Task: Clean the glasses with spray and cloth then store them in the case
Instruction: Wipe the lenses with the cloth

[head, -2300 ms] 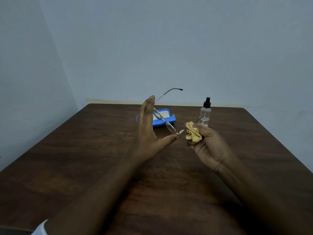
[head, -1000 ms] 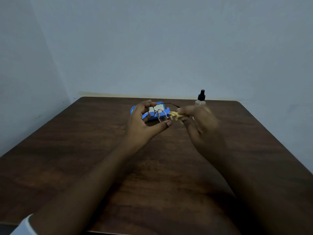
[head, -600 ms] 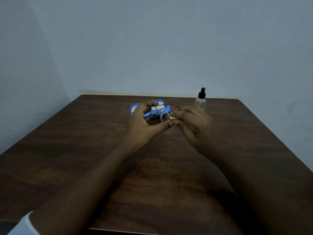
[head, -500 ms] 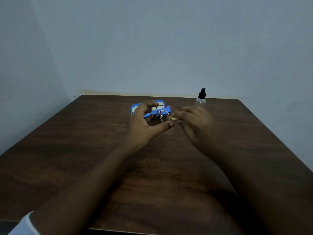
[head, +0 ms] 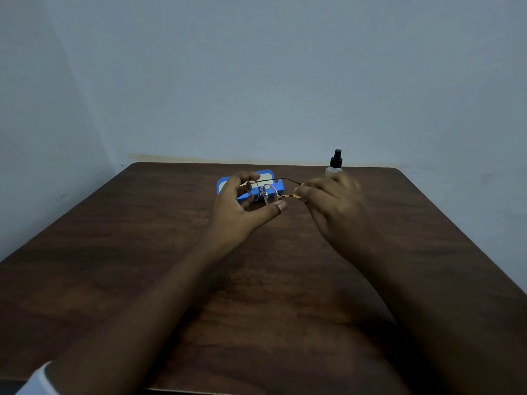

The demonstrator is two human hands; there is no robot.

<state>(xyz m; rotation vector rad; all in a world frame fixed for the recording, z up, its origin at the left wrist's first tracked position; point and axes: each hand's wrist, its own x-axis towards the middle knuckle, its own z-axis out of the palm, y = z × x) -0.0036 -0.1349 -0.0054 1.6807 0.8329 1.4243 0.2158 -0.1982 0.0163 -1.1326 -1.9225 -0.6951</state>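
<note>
A dark brown wooden table point(head: 137, 252), its grain streaked lengthwise and its far corners rounded, fills the lower part of the view. Toward the far edge, roughly on the midline, an open blue case point(head: 278, 190) lies flat on the wood (a pale lining shows inside it). To the right of it and nearer the back edge, apart from the case, a small clear spray bottle point(head: 335, 166) with a black pump top stands upright.

Dark wooden table point(head: 142, 266), grey wall point(head: 256, 81)
</note>
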